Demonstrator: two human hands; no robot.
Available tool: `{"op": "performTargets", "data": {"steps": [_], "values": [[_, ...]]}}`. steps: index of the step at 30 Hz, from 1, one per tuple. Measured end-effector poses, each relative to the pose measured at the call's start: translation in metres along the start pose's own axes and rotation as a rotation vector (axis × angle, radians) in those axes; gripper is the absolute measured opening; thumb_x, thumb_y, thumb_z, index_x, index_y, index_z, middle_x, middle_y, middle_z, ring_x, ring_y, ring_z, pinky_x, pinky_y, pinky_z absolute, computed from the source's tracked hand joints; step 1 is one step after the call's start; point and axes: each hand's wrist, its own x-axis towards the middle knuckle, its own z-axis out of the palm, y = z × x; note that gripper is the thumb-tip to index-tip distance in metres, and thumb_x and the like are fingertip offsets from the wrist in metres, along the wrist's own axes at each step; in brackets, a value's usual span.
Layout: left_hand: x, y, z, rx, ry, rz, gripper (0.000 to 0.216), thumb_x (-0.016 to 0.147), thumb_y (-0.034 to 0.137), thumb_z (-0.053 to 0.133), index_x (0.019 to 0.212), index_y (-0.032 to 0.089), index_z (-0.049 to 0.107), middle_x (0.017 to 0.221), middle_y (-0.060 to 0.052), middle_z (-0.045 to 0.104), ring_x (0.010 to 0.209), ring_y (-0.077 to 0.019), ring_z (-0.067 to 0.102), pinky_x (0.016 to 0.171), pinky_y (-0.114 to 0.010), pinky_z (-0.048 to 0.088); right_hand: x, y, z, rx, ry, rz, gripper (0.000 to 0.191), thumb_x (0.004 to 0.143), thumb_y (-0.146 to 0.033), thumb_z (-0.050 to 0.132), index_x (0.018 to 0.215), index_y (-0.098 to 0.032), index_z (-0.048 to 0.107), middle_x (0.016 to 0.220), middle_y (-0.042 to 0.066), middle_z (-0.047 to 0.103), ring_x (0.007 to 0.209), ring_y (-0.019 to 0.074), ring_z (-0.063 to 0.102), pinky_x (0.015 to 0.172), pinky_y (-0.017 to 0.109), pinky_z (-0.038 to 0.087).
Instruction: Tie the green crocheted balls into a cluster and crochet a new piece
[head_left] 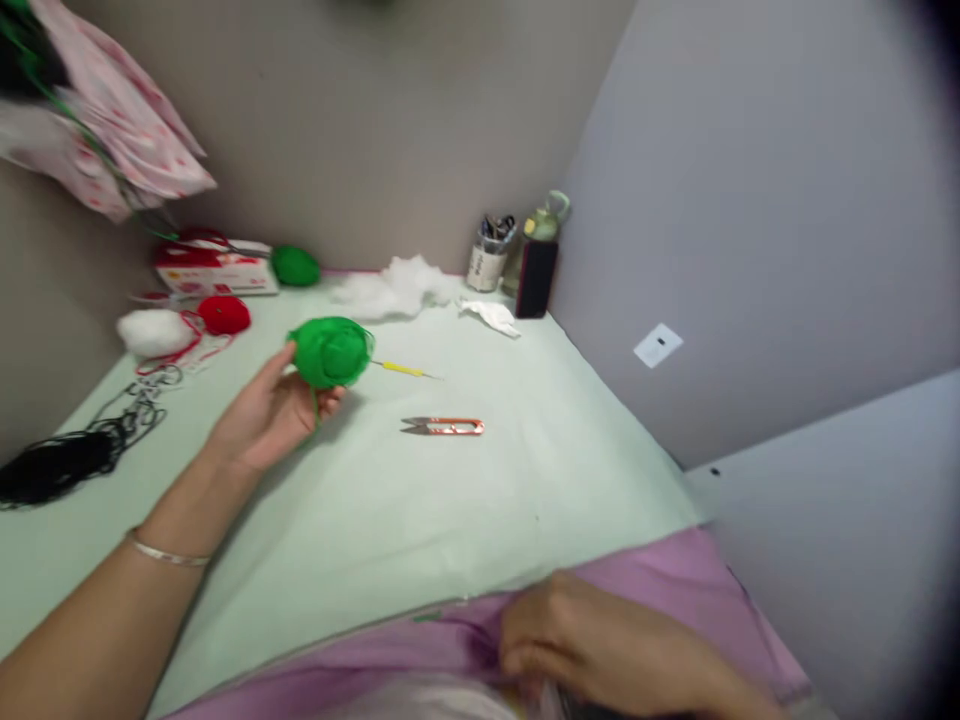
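Note:
A ball of green yarn rests in my left hand, raised over the table, with the thumb at its side and the fingers curled beneath. A strand of green yarn hangs down by those fingers. My right hand is low at the table's near edge, over the purple cloth. Its fingers are curled in, and whatever they hold is hidden and blurred. Just beyond the ball lies a crochet hook with a yellow handle. Orange-handled thread snips lie at mid-table, apart from both hands.
White stuffing and crumpled tissue lie at the back. A pen cup, a phone and a green bottle stand back right. Red yarn, white yarn, black yarn and a box are left.

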Motion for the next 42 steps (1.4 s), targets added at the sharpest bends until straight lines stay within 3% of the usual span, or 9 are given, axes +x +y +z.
{"op": "performTargets", "data": {"steps": [4, 8, 10, 13, 17, 23, 30, 38, 42], "values": [[-0.005, -0.010, 0.007, -0.002, -0.058, -0.026, 0.027, 0.093, 0.039, 0.059, 0.104, 0.017, 0.068, 0.086, -0.008, 0.074, 0.067, -0.0177, 0.068, 0.059, -0.026, 0.056, 0.050, -0.048, -0.083, 0.021, 0.466, -0.032, 0.026, 0.096, -0.032, 0.052, 0.081, -0.019, 0.069, 0.069, 0.000, 0.065, 0.059, 0.0113, 0.055, 0.059, 0.023, 0.044], [-0.006, -0.018, 0.006, 0.049, -0.149, -0.016, 0.034, 0.083, 0.043, 0.071, 0.107, 0.020, 0.072, 0.103, -0.009, 0.075, 0.078, -0.0225, 0.070, 0.069, -0.032, 0.057, 0.122, -0.060, -0.130, 0.165, 0.837, -0.176, 0.022, 0.085, -0.035, 0.066, 0.102, -0.022, 0.069, 0.098, 0.005, 0.071, 0.074, 0.0161, 0.063, 0.068, 0.029, 0.053], [-0.006, -0.021, 0.004, 0.101, -0.176, -0.002, 0.035, 0.082, 0.045, 0.072, 0.109, 0.021, 0.073, 0.107, -0.008, 0.075, 0.082, -0.0242, 0.069, 0.073, -0.035, 0.055, 0.151, -0.062, -0.142, 0.225, 0.762, -0.288, 0.052, 0.080, -0.038, 0.073, 0.129, -0.027, 0.060, 0.140, 0.009, 0.058, 0.111, 0.0229, 0.063, 0.086, 0.034, 0.055], [-0.005, -0.023, -0.001, 0.197, -0.154, 0.041, 0.033, 0.083, 0.046, 0.072, 0.106, 0.022, 0.074, 0.106, -0.007, 0.074, 0.088, -0.0232, 0.067, 0.072, -0.031, 0.053, 0.180, -0.063, -0.145, 0.291, 0.548, -0.354, 0.078, 0.076, -0.043, 0.079, 0.146, -0.031, 0.046, 0.157, 0.008, 0.040, 0.136, 0.0276, 0.048, 0.101, 0.039, 0.051], [-0.004, -0.023, -0.004, 0.282, -0.068, 0.160, 0.038, 0.085, 0.053, 0.068, 0.107, 0.022, 0.069, 0.103, -0.007, 0.070, 0.087, -0.0206, 0.065, 0.071, -0.028, 0.052, 0.204, -0.053, -0.134, 0.328, 0.532, -0.426, 0.066, 0.074, -0.040, 0.082, 0.133, -0.024, 0.058, 0.136, 0.008, 0.062, 0.124, 0.0275, 0.057, 0.105, 0.040, 0.047], [0.003, -0.025, -0.010, 0.598, 0.106, 0.449, 0.066, 0.068, 0.039, 0.084, 0.127, 0.025, 0.057, 0.134, -0.011, 0.059, 0.107, -0.0244, 0.063, 0.091, -0.036, 0.051, 0.222, -0.045, -0.128, 0.574, 0.643, -0.303, 0.055, 0.076, -0.043, 0.078, 0.124, -0.022, 0.060, 0.121, 0.008, 0.070, 0.112, 0.0270, 0.065, 0.094, 0.040, 0.054], [0.014, -0.030, -0.022, 0.606, 0.103, 0.450, 0.053, 0.067, 0.040, 0.083, 0.112, 0.021, 0.062, 0.109, -0.007, 0.071, 0.106, -0.0290, 0.066, 0.092, -0.037, 0.049, 0.235, -0.048, -0.124, 0.381, 0.583, -0.360, 0.062, 0.085, -0.056, 0.067, 0.136, -0.022, 0.055, 0.132, 0.010, 0.064, 0.116, 0.0254, 0.063, 0.098, 0.040, 0.052], [0.013, -0.022, -0.026, 0.522, 0.185, 0.375, 0.064, 0.062, 0.044, 0.086, 0.114, 0.018, 0.059, 0.106, -0.008, 0.072, 0.103, -0.0299, 0.067, 0.090, -0.039, 0.050, 0.225, -0.011, -0.152, 0.018, 0.954, -0.215, 0.041, 0.097, -0.044, 0.045, 0.124, -0.018, 0.062, 0.108, 0.010, 0.074, 0.093, 0.0208, 0.072, 0.087, 0.036, 0.056], [0.008, -0.019, -0.020, 0.490, 0.187, 0.347, 0.061, 0.064, 0.045, 0.085, 0.111, 0.018, 0.059, 0.109, -0.008, 0.070, 0.104, -0.0291, 0.067, 0.092, -0.039, 0.050, 0.208, 0.015, -0.201, -0.201, 1.140, -0.027, 0.038, 0.095, -0.027, 0.044, 0.127, -0.015, 0.062, 0.127, 0.015, 0.065, 0.117, 0.0269, 0.061, 0.104, 0.044, 0.045]]}}
